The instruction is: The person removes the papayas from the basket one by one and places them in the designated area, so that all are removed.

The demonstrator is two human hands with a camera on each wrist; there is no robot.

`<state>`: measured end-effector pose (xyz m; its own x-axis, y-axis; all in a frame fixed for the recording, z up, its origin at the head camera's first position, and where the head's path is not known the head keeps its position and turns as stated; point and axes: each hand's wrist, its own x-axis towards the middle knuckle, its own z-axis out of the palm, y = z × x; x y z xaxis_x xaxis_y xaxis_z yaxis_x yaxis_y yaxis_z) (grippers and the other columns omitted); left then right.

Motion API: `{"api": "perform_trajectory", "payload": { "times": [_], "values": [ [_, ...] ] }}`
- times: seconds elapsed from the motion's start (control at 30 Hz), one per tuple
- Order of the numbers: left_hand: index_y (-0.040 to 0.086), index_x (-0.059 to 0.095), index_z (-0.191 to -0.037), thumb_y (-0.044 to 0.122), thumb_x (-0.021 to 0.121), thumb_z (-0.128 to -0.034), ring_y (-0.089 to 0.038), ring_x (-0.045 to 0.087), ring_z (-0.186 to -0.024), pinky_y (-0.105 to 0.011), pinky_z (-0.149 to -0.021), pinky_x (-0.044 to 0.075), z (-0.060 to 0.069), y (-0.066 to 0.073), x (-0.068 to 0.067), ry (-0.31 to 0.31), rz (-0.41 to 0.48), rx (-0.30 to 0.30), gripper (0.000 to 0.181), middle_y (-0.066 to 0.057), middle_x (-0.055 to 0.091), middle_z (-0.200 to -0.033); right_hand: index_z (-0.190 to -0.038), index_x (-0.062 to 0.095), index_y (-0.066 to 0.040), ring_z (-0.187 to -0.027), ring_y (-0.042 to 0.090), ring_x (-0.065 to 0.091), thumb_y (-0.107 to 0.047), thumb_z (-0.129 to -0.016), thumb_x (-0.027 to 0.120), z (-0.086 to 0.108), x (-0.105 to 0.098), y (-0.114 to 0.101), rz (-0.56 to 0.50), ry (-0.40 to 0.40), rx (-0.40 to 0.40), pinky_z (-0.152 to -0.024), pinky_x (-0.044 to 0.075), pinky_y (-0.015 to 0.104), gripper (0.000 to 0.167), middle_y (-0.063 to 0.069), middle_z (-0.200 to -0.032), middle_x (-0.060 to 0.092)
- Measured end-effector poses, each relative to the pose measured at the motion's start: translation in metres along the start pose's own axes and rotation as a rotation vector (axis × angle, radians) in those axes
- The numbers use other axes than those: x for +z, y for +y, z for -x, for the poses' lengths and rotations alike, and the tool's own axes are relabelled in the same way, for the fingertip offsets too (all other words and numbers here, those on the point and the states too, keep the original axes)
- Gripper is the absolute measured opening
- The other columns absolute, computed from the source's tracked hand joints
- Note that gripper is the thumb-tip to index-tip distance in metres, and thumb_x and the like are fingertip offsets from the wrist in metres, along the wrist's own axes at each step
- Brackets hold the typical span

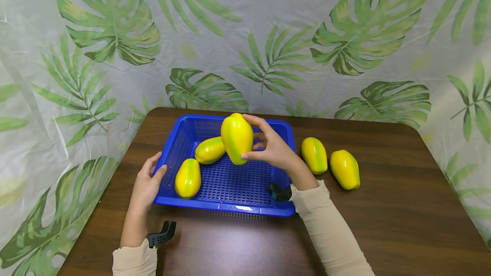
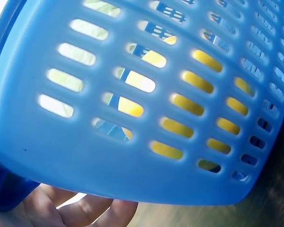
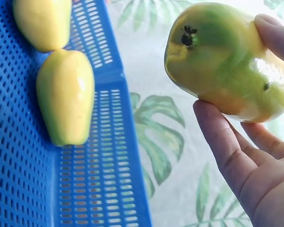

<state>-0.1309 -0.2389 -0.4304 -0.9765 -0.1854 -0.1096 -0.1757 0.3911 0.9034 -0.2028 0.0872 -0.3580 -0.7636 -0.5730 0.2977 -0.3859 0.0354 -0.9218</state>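
My right hand [image 1: 274, 148] holds a yellow papaya [image 1: 236, 137] with a green stripe, raised above the blue plastic basket [image 1: 238, 208]. Thumb and fingers grip it from the right side; the right wrist view shows its dark stem end. Along the basket's left rim, my left hand [image 1: 147, 182] holds on, thumb over the edge and fingers outside; its fingers [image 2: 87, 208] partly show beyond the blue wall in the left wrist view. Inside the basket, one papaya [image 1: 188, 179] lies near the left wall and another papaya [image 1: 209, 150] lies behind it.
Two more papayas lie on the brown wooden table [image 1: 402, 208] right of the basket: a nearer one [image 1: 345, 169] and one [image 1: 314, 155] beside the basket wall. A leaf-printed curtain [image 1: 284, 7] hangs behind the table.
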Motion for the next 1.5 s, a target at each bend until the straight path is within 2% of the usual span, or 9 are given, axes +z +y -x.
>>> {"api": "perform_trajectory", "payload": {
  "times": [0.1, 0.17, 0.67, 0.87, 1.1, 1.37, 1.5],
  "values": [
    [0.018, 0.029, -0.142, 0.033, 0.042, -0.0949, -0.033, 0.05, -0.102, -0.047, -0.084, 0.039, 0.0, 0.0, 0.0, 0.003, -0.002, 0.007, 0.051, -0.022, 0.048, -0.123, -0.141, 0.025, -0.013, -0.096, 0.03, 0.054, 0.006, -0.071, 0.071, 0.005, -0.004, -0.002, -0.012, 0.021, -0.012, -0.07, 0.048, 0.04, 0.086, 0.01, -0.135, 0.026],
    [0.018, 0.029, -0.142, 0.032, 0.043, -0.095, -0.033, 0.05, -0.102, -0.046, -0.084, 0.039, -0.001, 0.0, 0.0, 0.006, -0.004, 0.015, 0.051, -0.022, 0.049, -0.123, -0.14, 0.026, -0.016, -0.097, 0.029, 0.054, 0.006, -0.07, 0.072, 0.008, -0.009, 0.004, -0.015, 0.037, -0.035, -0.07, 0.048, 0.037, 0.087, 0.007, -0.135, 0.026],
    [0.017, 0.03, -0.141, 0.03, 0.042, -0.0953, -0.031, 0.053, -0.097, -0.041, -0.079, 0.042, -0.001, -0.001, 0.0, 0.018, -0.019, 0.028, 0.05, -0.022, 0.051, -0.119, -0.141, 0.026, -0.012, -0.108, 0.031, 0.048, 0.008, -0.068, 0.073, 0.044, -0.033, -0.004, 0.014, 0.149, -0.113, -0.072, 0.047, 0.029, 0.089, 0.01, -0.139, 0.024],
    [0.017, 0.03, -0.141, 0.032, 0.042, -0.0952, -0.031, 0.052, -0.097, -0.042, -0.079, 0.042, -0.001, -0.002, 0.001, 0.018, -0.03, 0.022, 0.05, -0.021, 0.051, -0.118, -0.14, 0.026, -0.011, -0.104, 0.027, 0.051, 0.011, -0.068, 0.072, 0.064, -0.04, -0.004, -0.046, 0.193, -0.1, -0.073, 0.048, 0.029, 0.089, 0.011, -0.139, 0.023],
    [0.017, 0.032, -0.14, 0.032, 0.043, -0.0948, -0.03, 0.054, -0.095, -0.038, -0.076, 0.044, -0.002, -0.002, 0.001, 0.026, -0.024, 0.025, 0.049, -0.02, 0.053, -0.116, -0.141, 0.022, -0.01, -0.102, 0.025, 0.053, 0.013, -0.07, 0.068, 0.088, -0.05, -0.004, -0.045, 0.223, -0.082, -0.076, 0.048, 0.029, 0.088, 0.014, -0.129, 0.028],
    [0.017, 0.032, -0.14, 0.031, 0.043, -0.095, -0.029, 0.054, -0.093, -0.034, -0.074, 0.044, -0.001, 0.0, 0.001, 0.027, -0.024, 0.024, 0.049, -0.02, 0.053, -0.115, -0.141, 0.022, -0.006, -0.101, 0.022, 0.052, 0.016, -0.069, 0.068, 0.113, -0.059, 0.005, -0.043, 0.28, -0.093, -0.077, 0.047, 0.028, 0.089, 0.012, -0.141, 0.023],
    [0.017, 0.031, -0.141, 0.031, 0.043, -0.095, -0.03, 0.054, -0.095, -0.037, -0.076, 0.044, -0.001, 0.001, 0.001, 0.023, -0.015, 0.023, 0.049, -0.021, 0.052, -0.118, -0.141, 0.019, -0.006, -0.091, 0.018, 0.054, 0.018, -0.069, 0.066, 0.128, -0.062, 0.013, -0.068, 0.293, -0.089, -0.074, 0.048, 0.025, 0.089, 0.012, -0.135, 0.026]
  ]
}}
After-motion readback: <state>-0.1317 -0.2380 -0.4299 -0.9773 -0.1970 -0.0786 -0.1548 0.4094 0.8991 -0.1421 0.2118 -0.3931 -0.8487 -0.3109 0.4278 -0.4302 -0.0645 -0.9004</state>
